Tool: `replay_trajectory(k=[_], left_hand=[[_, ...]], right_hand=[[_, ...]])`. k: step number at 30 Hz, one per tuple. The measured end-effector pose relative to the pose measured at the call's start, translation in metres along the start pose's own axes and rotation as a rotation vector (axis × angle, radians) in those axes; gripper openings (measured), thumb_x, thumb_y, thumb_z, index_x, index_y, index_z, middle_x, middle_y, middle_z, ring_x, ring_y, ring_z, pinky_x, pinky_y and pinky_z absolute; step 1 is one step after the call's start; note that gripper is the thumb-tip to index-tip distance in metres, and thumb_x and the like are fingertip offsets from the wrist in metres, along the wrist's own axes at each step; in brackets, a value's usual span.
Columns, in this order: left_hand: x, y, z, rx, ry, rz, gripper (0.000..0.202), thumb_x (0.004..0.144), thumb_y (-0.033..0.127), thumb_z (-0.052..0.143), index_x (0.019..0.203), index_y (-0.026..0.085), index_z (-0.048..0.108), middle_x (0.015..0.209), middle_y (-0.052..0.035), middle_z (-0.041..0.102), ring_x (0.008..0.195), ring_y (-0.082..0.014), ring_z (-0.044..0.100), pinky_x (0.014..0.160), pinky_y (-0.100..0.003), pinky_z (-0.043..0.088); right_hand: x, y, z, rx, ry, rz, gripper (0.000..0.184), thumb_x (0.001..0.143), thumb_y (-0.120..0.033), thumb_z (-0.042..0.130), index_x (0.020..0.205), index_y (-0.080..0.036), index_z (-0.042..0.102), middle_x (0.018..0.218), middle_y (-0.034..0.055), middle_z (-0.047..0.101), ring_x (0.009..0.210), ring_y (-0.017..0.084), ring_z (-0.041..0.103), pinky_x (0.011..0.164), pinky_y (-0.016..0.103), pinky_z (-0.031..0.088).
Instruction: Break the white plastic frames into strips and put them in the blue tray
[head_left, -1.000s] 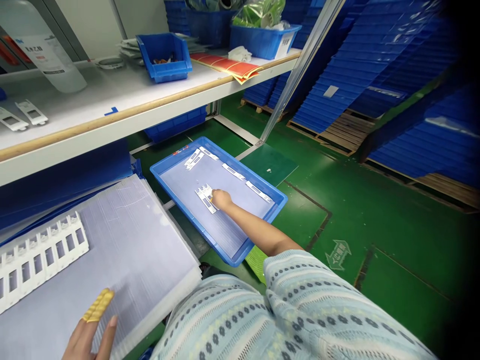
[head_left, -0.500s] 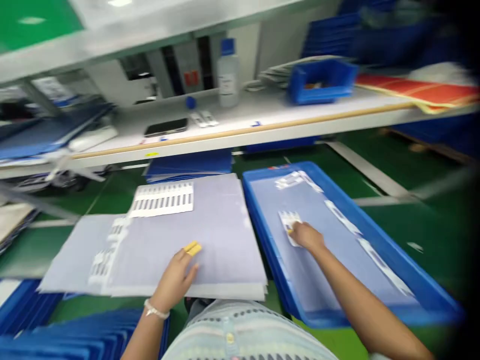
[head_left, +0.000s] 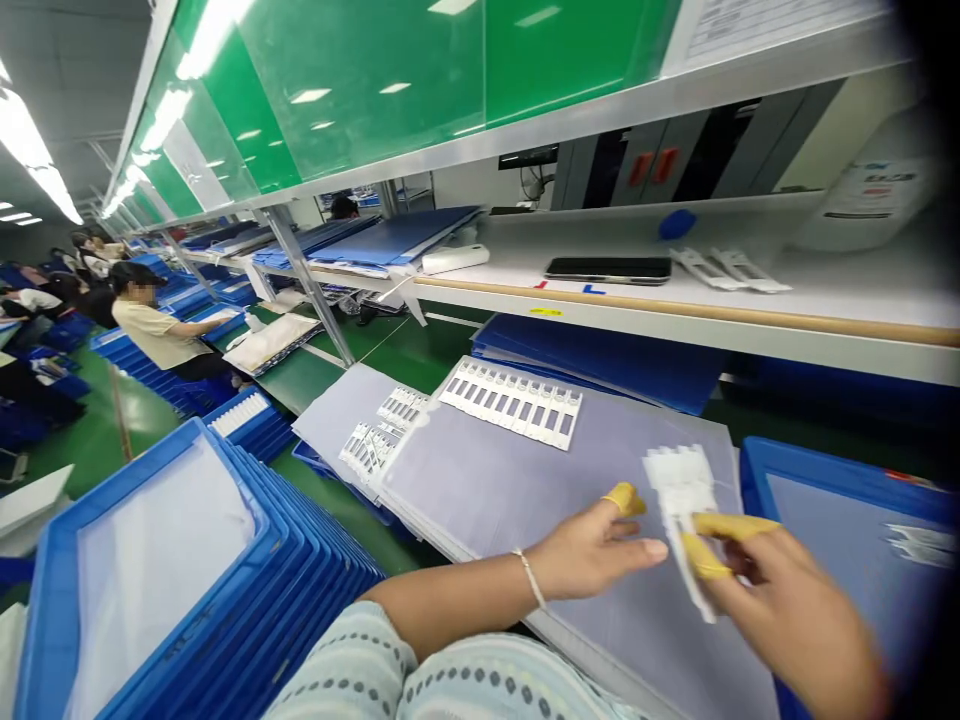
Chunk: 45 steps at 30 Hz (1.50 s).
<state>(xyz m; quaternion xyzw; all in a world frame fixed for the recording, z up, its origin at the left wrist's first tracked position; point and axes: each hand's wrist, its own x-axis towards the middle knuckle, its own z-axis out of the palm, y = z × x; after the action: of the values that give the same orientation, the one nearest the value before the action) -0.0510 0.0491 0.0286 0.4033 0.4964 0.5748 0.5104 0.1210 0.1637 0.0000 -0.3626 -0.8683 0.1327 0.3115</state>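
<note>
My right hand (head_left: 772,590), with yellow covers on its fingertips, grips a small stack of white plastic frames (head_left: 682,500) above the grey sheet (head_left: 510,520) on the work surface. My left hand (head_left: 600,545) is just left of the stack, fingers stretched out and holding nothing; yellow covers are on its fingertips too. Whether the left thumb touches the stack, I cannot tell. Farther back on the sheet, a row of white frames with dark windows (head_left: 514,400) lies side by side. More white frames (head_left: 367,448) lie in small groups at the left.
At right stands a blue tray (head_left: 757,465) with a few white pieces (head_left: 922,545) inside. A tall stack of blue trays (head_left: 255,520) is at lower left. The shelf ahead carries a phone (head_left: 607,270) and a bottle (head_left: 862,190). A co-worker (head_left: 154,315) is farther left.
My view has swung left. My right hand has come out of the blue tray with the white frames, over to the grey sheet beside my left hand.
</note>
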Motion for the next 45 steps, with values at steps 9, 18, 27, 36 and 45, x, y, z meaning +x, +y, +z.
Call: replay_trajectory(k=[9, 18, 27, 36, 45], left_hand=[[-0.002, 0.033, -0.02, -0.558, 0.374, 0.068, 0.046, 0.069, 0.042, 0.068, 0.105, 0.014, 0.065, 0.104, -0.0122, 0.07, 0.101, -0.0269, 0.064, 0.09, -0.038, 0.048], [-0.024, 0.095, -0.082, -0.721, 0.121, -0.132, 0.049, 0.082, 0.015, 0.055, 0.132, 0.016, 0.051, 0.123, -0.0137, 0.064, 0.12, -0.0333, 0.055, 0.095, -0.05, 0.048], [-0.039, 0.131, -0.085, -0.608, -0.042, -0.176, 0.064, 0.083, 0.014, 0.053, 0.144, 0.027, 0.037, 0.137, -0.0083, 0.056, 0.13, -0.035, 0.045, 0.102, -0.053, 0.045], [-0.046, 0.146, -0.079, -0.538, -0.023, -0.243, 0.066, 0.077, 0.016, 0.065, 0.138, 0.031, 0.046, 0.133, -0.0044, 0.059, 0.126, -0.0378, 0.049, 0.095, -0.054, 0.051], [-0.051, 0.149, -0.079, -0.462, 0.01, -0.281, 0.073, 0.075, 0.021, 0.068, 0.141, 0.029, 0.041, 0.133, -0.0078, 0.059, 0.128, -0.0405, 0.044, 0.097, -0.058, 0.047]], right_hand=[[0.033, -0.134, 0.029, -0.066, -0.008, -0.173, 0.024, 0.087, -0.04, 0.045, 0.086, -0.021, 0.06, 0.075, 0.0051, 0.057, 0.056, 0.02, 0.058, 0.042, 0.029, 0.04], [0.034, -0.148, -0.012, 0.569, -0.12, -0.09, 0.042, 0.092, -0.027, 0.051, 0.132, -0.024, 0.043, 0.082, 0.0, 0.058, 0.063, 0.011, 0.051, 0.06, 0.025, 0.046], [0.025, -0.165, -0.015, 1.178, -0.324, -0.023, 0.067, 0.09, -0.037, 0.059, 0.148, -0.031, 0.024, 0.08, -0.003, 0.055, 0.067, 0.009, 0.05, 0.066, 0.024, 0.046], [0.019, -0.173, -0.031, 1.247, -0.362, 0.022, 0.073, 0.089, -0.04, 0.06, 0.149, -0.028, 0.022, 0.078, -0.0029, 0.053, 0.067, 0.01, 0.049, 0.067, 0.025, 0.047], [0.014, -0.178, -0.034, 1.188, -0.351, -0.015, 0.073, 0.091, -0.043, 0.056, 0.151, -0.027, 0.018, 0.076, -0.0026, 0.052, 0.066, 0.01, 0.05, 0.065, 0.025, 0.048]])
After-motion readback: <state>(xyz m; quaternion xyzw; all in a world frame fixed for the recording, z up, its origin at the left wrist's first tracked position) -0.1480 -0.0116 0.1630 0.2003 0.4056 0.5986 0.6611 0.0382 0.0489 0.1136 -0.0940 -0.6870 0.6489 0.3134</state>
